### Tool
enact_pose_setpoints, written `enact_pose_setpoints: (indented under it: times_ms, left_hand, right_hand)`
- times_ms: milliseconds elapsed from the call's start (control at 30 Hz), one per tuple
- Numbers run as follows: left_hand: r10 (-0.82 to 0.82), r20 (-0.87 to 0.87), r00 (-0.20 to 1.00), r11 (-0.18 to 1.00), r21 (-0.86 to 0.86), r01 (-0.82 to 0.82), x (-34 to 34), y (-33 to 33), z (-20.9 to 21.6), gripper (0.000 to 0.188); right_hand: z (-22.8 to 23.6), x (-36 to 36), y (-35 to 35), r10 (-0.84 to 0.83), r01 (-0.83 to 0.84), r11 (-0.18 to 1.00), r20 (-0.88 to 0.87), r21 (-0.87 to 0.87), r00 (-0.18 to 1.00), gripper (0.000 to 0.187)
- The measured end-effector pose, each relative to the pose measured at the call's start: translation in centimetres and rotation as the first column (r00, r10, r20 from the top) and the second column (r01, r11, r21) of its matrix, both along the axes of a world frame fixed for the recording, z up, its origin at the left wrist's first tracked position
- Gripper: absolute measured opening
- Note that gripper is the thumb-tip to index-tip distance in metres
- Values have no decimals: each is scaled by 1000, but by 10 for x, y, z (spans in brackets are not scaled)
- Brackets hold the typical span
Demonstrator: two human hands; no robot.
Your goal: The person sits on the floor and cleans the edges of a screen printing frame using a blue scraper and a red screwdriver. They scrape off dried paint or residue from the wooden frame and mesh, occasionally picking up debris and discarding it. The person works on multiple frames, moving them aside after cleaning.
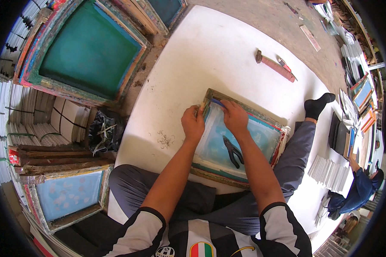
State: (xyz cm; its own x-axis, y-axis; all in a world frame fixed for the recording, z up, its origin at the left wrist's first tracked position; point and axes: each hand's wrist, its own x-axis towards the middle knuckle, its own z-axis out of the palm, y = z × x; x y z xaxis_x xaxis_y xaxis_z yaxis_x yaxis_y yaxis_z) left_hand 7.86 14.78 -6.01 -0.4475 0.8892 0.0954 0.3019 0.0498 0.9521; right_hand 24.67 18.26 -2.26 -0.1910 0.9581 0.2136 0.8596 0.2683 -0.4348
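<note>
A wooden screen-printing frame [268, 122] with pale blue mesh lies in front of me, partly over my legs. My left hand [193, 123] is closed at its far left edge, thumb and fingertips pressed on the wood. Just inside the same corner, my right hand [236, 115] pinches a narrow blue strip [218, 103]; its far end runs toward the left fingertips. Both hands hide part of that corner. Black-handled pliers [233, 152] rest on the mesh beneath my right forearm, with nobody holding them.
On the white board [180, 55] lie a hammer [275, 68], a red cutter [284, 64] and dark scraps [165, 139]. Other frames, one green [90, 51] and one blue [68, 195], stand at left near tied paper stacks [66, 120]. A person [358, 190] works at far right beside paper piles.
</note>
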Motion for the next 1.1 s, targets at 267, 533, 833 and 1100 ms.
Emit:
enact_pose_setpoints:
  times_ms: [267, 533, 833, 1100]
  left_hand:
    - [17, 31, 999, 1000, 14, -17, 0, -1, -3, 17]
    - [19, 130, 991, 1000, -10, -18, 2, -2, 7, 23]
    - [87, 325, 942, 996, -42, -77, 1, 4, 8, 26]
    - [154, 619, 770, 985, -36, -169, -13, 10, -6, 26]
  right_hand:
    - [-15, 3, -6, -46, 45, 999, -133, -9, 990, 26]
    - [-22, -3, -18, -184, 139, 974, -261, -181, 948, 32]
    - [-14, -5, -18, -253, 126, 925, -335, -358, 908, 33]
    - [-13, 10, -32, -335, 143, 897, -433, -418, 837, 33]
